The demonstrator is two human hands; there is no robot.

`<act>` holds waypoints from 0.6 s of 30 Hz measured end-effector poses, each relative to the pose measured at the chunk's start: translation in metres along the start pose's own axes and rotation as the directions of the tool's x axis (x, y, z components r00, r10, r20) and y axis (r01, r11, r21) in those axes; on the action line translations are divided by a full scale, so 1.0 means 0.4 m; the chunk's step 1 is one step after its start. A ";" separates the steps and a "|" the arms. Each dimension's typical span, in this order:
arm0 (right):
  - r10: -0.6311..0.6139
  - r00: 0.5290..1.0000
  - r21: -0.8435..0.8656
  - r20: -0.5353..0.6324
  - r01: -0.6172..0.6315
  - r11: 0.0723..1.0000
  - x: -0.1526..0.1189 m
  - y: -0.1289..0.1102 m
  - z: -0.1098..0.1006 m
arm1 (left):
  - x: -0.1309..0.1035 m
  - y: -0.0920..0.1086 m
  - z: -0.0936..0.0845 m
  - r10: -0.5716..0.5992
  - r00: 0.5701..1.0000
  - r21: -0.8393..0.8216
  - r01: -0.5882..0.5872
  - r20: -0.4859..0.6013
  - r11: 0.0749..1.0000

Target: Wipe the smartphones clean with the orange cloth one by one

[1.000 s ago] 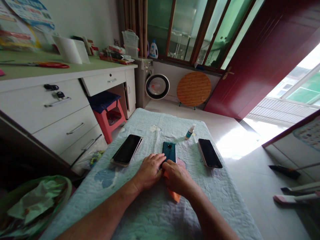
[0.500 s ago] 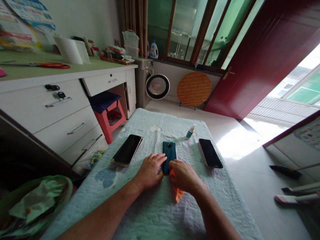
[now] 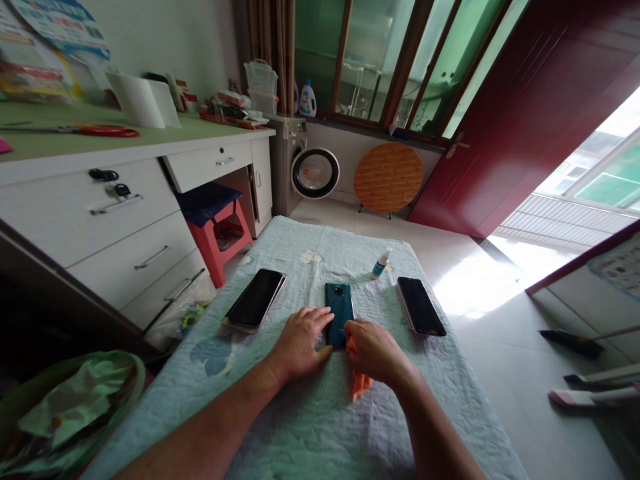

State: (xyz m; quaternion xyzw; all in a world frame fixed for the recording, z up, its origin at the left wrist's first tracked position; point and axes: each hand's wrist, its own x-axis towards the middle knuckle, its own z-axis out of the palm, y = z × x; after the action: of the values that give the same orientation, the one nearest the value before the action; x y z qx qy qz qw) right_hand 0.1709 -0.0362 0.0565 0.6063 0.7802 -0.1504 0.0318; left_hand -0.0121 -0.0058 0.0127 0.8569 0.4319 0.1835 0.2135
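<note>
"On the quilted cover (image 3: 300,433), what's that lying?"

"A blue-green phone (image 3: 342,309), camera side up. The left hand (image 3: 301,339) is half spread, gripping nothing, fingertips on its left edge."

"And the right hand (image 3: 375,350)?"

"Curled closed on an orange cloth (image 3: 361,385), against the phone's right edge."

"Any containers?"

"A spray bottle (image 3: 381,265) stands beyond; I can't make out its contents. Left of the cover, a green-rimmed bin (image 3: 136,373) holds crumpled, pale sheeting (image 3: 75,397), paper or plastic, I can't tell which."
</note>
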 end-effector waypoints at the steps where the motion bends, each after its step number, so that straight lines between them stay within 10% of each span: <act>1: 0.001 1.000 0.003 -0.004 -0.001 1.000 0.000 0.002 0.001 | 0.000 0.000 0.001 0.000 1.000 0.000 0.000 -0.006 1.000; 18: -0.047 0.998 0.056 -0.030 0.049 0.997 0.004 -0.007 0.007 | 0.002 -0.008 0.008 0.005 1.000 -0.008 -0.005 -0.013 1.000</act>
State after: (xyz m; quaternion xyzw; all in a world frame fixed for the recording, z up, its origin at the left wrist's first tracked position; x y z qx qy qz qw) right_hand 0.1675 -0.0360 0.0539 0.5900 0.7904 -0.1647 -0.0003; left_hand -0.0124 -0.0041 0.0086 0.8559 0.4303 0.1913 0.2139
